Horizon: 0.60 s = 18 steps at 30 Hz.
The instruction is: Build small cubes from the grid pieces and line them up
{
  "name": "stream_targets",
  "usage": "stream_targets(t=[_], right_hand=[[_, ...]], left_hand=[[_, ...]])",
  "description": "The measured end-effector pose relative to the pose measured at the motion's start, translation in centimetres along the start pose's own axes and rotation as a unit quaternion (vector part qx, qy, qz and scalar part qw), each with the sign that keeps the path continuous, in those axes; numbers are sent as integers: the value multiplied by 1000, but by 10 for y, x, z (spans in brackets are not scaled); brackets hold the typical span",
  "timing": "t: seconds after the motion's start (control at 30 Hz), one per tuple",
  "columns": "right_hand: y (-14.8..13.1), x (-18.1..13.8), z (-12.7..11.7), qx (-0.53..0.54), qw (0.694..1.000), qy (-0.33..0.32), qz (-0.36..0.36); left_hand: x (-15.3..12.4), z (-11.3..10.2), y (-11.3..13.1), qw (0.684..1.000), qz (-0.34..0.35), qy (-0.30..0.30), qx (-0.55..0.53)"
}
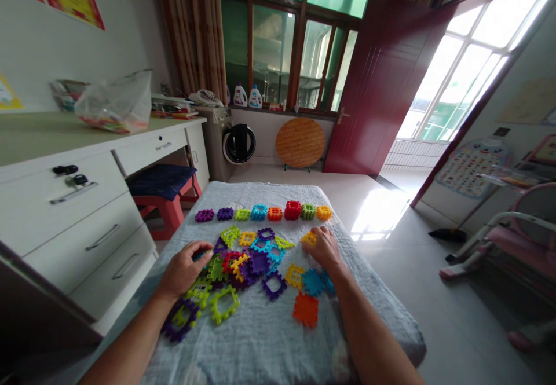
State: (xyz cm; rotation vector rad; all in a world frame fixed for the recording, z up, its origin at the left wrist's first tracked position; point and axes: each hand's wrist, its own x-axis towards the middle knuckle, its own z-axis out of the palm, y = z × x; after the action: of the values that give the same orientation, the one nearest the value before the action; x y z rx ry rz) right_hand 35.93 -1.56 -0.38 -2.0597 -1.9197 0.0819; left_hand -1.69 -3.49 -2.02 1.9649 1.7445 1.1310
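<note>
My left hand (186,268) is at the left edge of a heap of interlocking building tiles. Its fingers are curled over a blue tile (200,253), of which only a sliver shows. On the right, the fingers of my right hand (325,246) close on a yellow tile (308,238) lying low over the cloth. Between the hands lie purple (259,262), lime green (225,305), red and light blue tiles, overlapping one another. Nearer my right forearm are a yellow window tile (295,276), a blue tile (313,282) and an orange tile (306,310).
A row of tile stacks and blocks, among them a red one (292,210), runs along the far part of the cloth-covered table (269,353). A white desk (87,200) and a red stool (171,211) stand left. A pink chair (532,211) is at right.
</note>
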Motion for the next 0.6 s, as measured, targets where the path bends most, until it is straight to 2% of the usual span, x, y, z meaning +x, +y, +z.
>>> stream_targets(t=[0.23,0.6], right_hand=[[-7,-1,1,-33,999,-6,17],[-8,-1,-2,-3,1000,13,24]], left_hand=[[0,-1,-2,1000,-3,-3,11],[1,0,-2,1000,0,-7,13]])
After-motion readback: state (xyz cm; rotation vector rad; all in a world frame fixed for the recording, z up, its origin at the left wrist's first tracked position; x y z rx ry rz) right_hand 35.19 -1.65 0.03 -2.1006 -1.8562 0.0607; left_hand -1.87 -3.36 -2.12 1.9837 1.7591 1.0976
